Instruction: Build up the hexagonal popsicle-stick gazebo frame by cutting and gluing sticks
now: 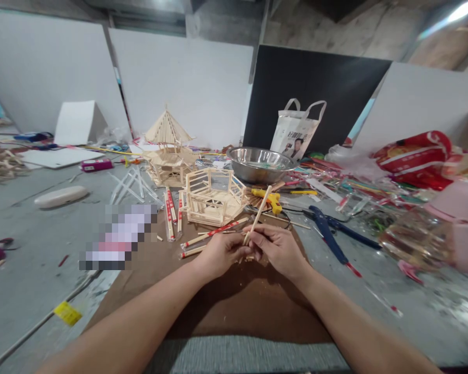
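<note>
Above the brown mat, my left hand [221, 254] and my right hand [280, 250] meet with fingers closed around the lower part of a pale wooden chopstick [262, 209]. It slants up and to the right; its lower end is partly hidden by the fingers. Just beyond them stands an open-topped railed model [216, 200] built of wooden sticks. Wrapped chopsticks [214, 232] with red-and-clear sleeves lie in front of it, close to my left hand. More wrapped chopsticks [169, 213] lie to its left. Small wood crumbs are scattered below my hands.
A roofed stick pavilion [168, 150] stands behind, near a steel bowl [262, 162]. A yellow glue gun [272, 200] and blue-handled pliers [327, 236] lie right of centre. A pink-lidded jug [421, 234] stands far right. A cable [35, 335] crosses the left side.
</note>
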Tool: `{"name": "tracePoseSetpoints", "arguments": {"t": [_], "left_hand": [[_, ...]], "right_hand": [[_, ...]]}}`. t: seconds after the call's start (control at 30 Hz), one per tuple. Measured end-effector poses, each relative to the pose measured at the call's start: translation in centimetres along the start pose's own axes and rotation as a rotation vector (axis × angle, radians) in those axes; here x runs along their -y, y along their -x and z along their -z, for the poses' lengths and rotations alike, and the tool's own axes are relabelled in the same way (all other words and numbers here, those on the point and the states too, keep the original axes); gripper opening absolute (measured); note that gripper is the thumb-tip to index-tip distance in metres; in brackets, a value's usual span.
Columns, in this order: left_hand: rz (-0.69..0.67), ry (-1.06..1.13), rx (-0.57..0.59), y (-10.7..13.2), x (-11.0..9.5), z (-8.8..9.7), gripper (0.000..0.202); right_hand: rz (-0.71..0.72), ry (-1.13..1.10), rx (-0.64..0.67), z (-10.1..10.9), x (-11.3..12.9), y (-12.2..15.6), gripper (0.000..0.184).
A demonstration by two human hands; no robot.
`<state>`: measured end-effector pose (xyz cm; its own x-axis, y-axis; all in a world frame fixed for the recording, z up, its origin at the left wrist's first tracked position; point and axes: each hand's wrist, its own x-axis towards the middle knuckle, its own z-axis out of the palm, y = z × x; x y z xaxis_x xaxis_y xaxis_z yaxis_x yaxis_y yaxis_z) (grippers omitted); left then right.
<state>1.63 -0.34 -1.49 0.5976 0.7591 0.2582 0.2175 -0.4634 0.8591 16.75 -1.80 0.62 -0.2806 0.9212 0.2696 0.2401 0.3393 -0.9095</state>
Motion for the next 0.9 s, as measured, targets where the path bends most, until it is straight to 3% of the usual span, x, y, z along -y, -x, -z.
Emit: {"name": "tracePoseSetpoints", "arguments": {"t": [0.27, 0.67, 0.8, 0.9], "left_hand": [[0.006, 0.200, 0.063, -0.3, -0.1, -0.1, 0.021], [0.013, 0.117, 0.028, -0.3, 0.1, -0.1, 0.023], [0.063, 0.049, 0.024, -0.2, -0.1, 0.2, 0.025], [0.134, 0.022, -0.030, -0.1, -0.2, 1.0, 0.026]], "right_hand": [[-0.055, -0.025, 0.008, -0.2, -0.6, -0.2, 0.027], [0.006, 0.082, -0.013, -0.4, -1.2, -0.3, 0.021], [0.039, 0.075, -0.086, -0.1, -0.6, -0.4, 0.016], [0.009, -0.023, -0.227, 1.4, -0.3, -0.7, 0.018]]}}
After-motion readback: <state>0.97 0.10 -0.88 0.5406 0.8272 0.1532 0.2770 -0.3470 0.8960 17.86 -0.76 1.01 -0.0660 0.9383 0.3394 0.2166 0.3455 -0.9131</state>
